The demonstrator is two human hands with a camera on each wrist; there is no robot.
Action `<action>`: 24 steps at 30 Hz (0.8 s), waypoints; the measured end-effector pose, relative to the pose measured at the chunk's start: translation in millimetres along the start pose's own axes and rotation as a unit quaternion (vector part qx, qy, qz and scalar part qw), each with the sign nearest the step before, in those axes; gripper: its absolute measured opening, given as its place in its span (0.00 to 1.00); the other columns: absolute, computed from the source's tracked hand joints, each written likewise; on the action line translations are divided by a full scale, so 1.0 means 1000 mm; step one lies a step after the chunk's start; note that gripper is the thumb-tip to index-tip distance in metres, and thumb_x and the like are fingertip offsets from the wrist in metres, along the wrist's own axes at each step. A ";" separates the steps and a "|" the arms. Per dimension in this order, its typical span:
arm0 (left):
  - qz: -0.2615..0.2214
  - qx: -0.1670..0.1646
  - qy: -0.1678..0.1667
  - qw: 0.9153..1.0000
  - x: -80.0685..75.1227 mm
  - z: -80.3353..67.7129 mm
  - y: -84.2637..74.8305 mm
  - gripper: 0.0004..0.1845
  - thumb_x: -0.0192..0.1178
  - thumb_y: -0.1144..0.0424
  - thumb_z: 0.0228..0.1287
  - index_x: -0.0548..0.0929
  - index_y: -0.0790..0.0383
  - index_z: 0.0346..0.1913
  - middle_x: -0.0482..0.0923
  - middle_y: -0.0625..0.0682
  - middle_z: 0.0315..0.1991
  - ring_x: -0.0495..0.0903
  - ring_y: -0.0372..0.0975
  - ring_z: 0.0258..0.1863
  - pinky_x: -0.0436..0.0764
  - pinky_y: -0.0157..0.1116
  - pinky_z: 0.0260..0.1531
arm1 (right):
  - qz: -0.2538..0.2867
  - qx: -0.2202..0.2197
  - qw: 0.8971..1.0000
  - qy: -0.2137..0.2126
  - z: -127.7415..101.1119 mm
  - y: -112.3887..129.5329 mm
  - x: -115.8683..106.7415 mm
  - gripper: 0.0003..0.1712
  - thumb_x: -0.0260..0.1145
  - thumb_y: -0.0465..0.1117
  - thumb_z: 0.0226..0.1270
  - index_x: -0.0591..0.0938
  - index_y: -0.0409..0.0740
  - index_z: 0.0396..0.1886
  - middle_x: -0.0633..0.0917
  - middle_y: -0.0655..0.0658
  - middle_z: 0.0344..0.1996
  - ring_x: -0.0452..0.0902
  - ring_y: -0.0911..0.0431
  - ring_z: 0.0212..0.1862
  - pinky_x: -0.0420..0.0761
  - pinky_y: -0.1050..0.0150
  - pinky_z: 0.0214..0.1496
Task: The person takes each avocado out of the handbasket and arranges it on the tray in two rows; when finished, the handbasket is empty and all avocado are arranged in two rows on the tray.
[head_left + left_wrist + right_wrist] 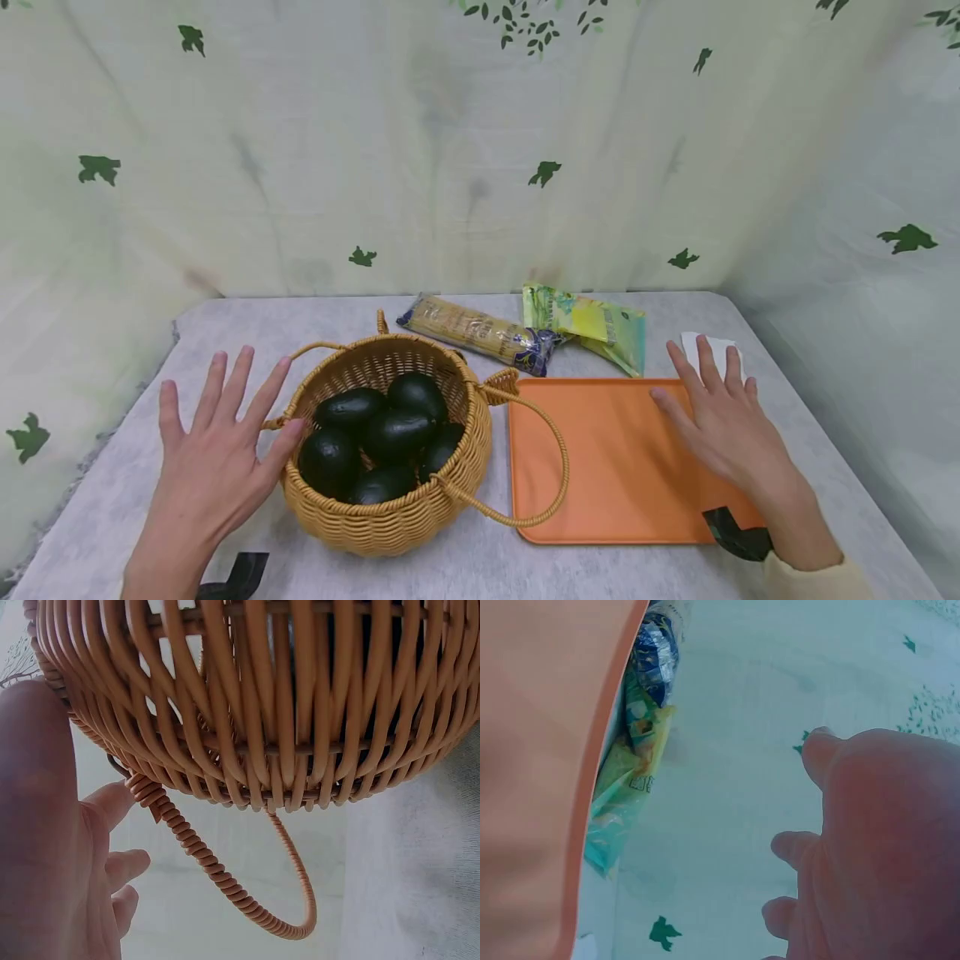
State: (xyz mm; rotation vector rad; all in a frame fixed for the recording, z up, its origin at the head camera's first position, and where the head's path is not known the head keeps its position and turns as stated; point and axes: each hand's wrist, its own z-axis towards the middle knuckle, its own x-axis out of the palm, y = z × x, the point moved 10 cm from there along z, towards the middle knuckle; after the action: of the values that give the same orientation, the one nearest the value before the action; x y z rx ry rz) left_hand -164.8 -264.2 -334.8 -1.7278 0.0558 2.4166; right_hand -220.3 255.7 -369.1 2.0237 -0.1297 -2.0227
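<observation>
Left hand [213, 462] flat, fingers spread, thumb against the wicker basket [390, 512] rim; grip holds nothing. Right hand [723, 425] flat and spread over the orange tray [600, 467], near its right edge, nothing held. Basket on counter [112, 467], left of the tray, holds dark avocados [390, 433]. Noodle packet [480, 332] and green packet [592, 325] behind; print unreadable.
</observation>
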 end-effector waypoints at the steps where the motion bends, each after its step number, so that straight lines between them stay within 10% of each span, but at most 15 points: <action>1: 0.001 0.001 0.000 1.000 0.000 0.000 0.000 0.45 0.52 0.39 0.73 0.44 0.41 0.85 0.36 0.60 0.85 0.26 0.52 0.83 0.20 0.65 0.70 | -0.001 0.000 1.000 0.001 0.000 0.001 0.000 0.48 0.43 0.69 0.79 0.42 0.51 0.86 0.37 0.30 0.82 0.24 0.24 0.78 0.41 0.21 0.70; 11: -0.059 0.030 -0.059 0.996 -0.012 0.000 -0.003 0.38 0.48 0.42 0.76 0.51 0.43 0.84 0.47 0.60 0.83 0.42 0.55 0.83 0.30 0.62 0.75 | 0.009 -0.009 0.999 -0.048 0.001 0.016 -0.019 0.50 0.48 0.71 0.76 0.51 0.48 0.85 0.58 0.29 0.79 0.55 0.28 0.76 0.66 0.24 0.62; 24: -0.197 0.085 -0.125 0.969 -0.013 -0.002 -0.014 0.36 0.53 0.51 0.71 0.63 0.53 0.81 0.61 0.58 0.79 0.60 0.55 0.76 0.47 0.54 0.78 | 0.169 -0.087 0.974 -0.122 0.006 0.061 -0.033 0.36 0.65 0.57 0.74 0.72 0.47 0.75 0.74 0.37 0.72 0.75 0.36 0.65 0.73 0.35 0.62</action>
State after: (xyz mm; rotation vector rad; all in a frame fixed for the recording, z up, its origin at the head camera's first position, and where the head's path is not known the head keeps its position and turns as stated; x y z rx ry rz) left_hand -156.7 -251.7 -322.2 -1.2153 -0.0996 2.2346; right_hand -218.4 205.1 -321.8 1.5242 -0.3118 -1.9766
